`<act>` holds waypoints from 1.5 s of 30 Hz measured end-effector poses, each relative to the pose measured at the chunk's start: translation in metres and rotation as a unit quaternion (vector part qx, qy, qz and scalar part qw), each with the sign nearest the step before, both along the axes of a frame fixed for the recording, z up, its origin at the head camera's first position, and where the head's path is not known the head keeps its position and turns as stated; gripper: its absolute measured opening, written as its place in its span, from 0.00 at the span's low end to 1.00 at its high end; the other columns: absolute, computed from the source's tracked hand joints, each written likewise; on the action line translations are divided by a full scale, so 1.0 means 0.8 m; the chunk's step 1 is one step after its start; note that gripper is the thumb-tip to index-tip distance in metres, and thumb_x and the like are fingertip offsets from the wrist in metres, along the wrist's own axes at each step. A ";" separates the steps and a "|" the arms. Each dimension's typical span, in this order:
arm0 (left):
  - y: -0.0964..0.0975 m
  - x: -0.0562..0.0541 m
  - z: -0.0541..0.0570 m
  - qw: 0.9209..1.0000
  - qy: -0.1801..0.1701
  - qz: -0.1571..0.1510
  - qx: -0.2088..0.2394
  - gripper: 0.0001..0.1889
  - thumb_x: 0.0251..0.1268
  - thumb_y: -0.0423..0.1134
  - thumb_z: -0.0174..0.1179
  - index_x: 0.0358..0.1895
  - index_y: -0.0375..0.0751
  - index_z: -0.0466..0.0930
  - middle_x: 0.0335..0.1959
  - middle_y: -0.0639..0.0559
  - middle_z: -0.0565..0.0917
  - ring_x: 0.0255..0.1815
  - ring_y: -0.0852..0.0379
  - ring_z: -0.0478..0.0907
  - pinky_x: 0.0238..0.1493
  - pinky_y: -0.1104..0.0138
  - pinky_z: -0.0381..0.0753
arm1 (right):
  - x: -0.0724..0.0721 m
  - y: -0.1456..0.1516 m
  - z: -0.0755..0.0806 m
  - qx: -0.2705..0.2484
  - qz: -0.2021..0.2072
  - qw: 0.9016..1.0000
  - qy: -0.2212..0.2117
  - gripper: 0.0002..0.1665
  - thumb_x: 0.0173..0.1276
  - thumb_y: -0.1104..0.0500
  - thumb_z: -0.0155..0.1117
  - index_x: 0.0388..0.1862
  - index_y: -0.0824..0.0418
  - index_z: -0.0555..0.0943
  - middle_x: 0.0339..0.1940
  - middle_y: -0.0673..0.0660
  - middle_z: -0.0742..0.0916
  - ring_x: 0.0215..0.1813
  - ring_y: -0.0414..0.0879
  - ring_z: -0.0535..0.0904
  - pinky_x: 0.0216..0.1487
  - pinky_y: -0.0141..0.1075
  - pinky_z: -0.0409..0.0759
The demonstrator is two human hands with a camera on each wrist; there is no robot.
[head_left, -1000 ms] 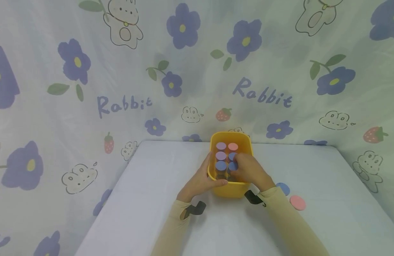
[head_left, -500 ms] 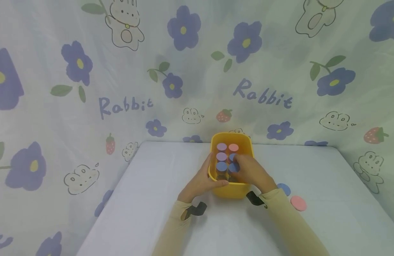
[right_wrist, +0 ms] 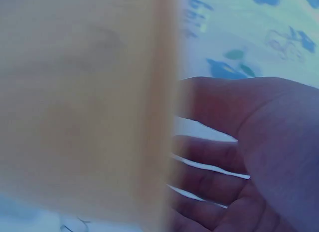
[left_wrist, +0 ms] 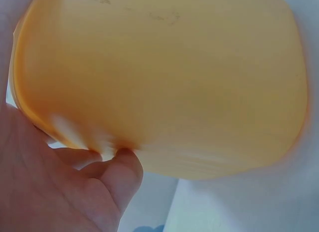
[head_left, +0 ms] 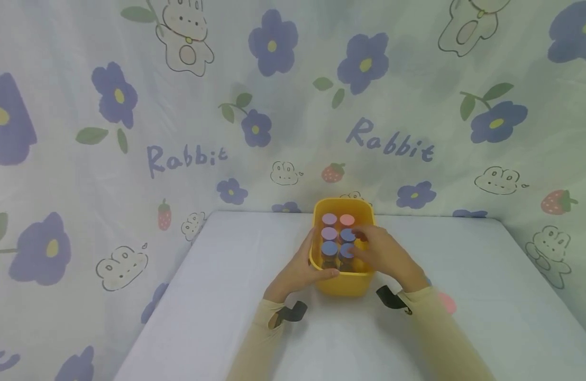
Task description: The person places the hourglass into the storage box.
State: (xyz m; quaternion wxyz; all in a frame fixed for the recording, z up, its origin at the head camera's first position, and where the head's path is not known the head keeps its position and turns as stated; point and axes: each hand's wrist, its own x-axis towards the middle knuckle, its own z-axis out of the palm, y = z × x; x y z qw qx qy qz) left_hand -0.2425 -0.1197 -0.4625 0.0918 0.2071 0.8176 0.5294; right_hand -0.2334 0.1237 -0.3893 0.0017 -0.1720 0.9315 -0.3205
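Observation:
A yellow bin (head_left: pixel 344 286) is tilted toward me in the head view. Inside stand two columns of small dark jars (head_left: pixel 329 262) with round tops: purple tops (head_left: pixel 329 233) on the left, a pink top (head_left: pixel 347 219) at the upper right, and blue tops (head_left: pixel 329 248) lower down. My left hand (head_left: pixel 298 271) grips the bin's left front corner, thumb over the near rim; in the left wrist view its fingers press the yellow wall (left_wrist: pixel 189 92). My right hand (head_left: pixel 383 256) reaches over the right rim, its fingers loosely spread beside the right-hand blue tops, with nothing visibly held.
A pink disc (head_left: pixel 447 303) lies on the white table (head_left: pixel 217 275) to the right, partly covered by my right sleeve (head_left: pixel 440 328). Only a sliver of a blue disc (head_left: pixel 429 282) shows beside it. A patterned cloth (head_left: pixel 293 106) hangs behind the table.
My right hand has drawn back a little to the right from the blue-topped jars, its fingers spreading. More of the blue tops shows, and the sleeve covers more of the loose discs.

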 end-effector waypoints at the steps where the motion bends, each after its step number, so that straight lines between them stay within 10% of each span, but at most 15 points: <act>1: 0.000 0.000 0.000 1.000 -0.001 0.002 0.000 0.64 0.54 0.61 0.76 0.85 0.64 0.35 0.86 0.56 0.53 0.84 0.48 0.57 0.82 0.41 0.60 | 0.002 0.005 0.004 -0.010 -0.002 1.000 0.011 0.24 0.70 0.57 0.71 0.61 0.64 0.81 0.59 0.63 0.87 0.61 0.61 0.83 0.64 0.58 0.83; 19: 0.003 -0.007 -0.003 1.000 0.011 -0.018 0.023 0.63 0.52 0.61 0.77 0.84 0.68 0.38 0.82 0.65 0.58 0.82 0.52 0.60 0.82 0.40 0.60 | 0.057 0.104 0.021 -0.041 -0.079 0.994 0.065 0.27 0.73 0.46 0.68 0.64 0.60 0.79 0.56 0.59 0.88 0.59 0.56 0.84 0.64 0.58 0.82; 45: 0.003 -0.009 -0.003 0.999 0.012 -0.022 0.029 0.64 0.51 0.62 0.78 0.84 0.68 0.38 0.82 0.66 0.57 0.81 0.56 0.60 0.83 0.42 0.59 | 0.051 0.133 0.006 0.025 -0.044 0.996 -0.077 0.36 0.68 0.44 0.73 0.65 0.65 0.77 0.56 0.62 0.87 0.58 0.60 0.83 0.61 0.59 0.84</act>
